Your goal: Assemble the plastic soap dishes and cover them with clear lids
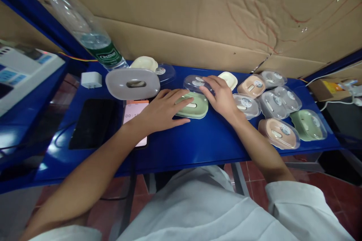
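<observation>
already, near the front edge of the blue table (pixel 195 147) and right of the green box (pixel 200 108), a peach box (pixel 278 132) sits capped in clear plastic, other capped boxes (pixel 273 102) behind it; these look finished. the green box, under the left hand's (pixel 164 111) spread fingers, seems to lack its cover; its inside is hidden. the right hand (pixel 222 96), apart from the left, touches a loose clear cover (pixel 190 82) just behind the green box; its grip is unclear. farther back, left of the green box, stands a part-filled bottle (pixel 106 57).
</observation>
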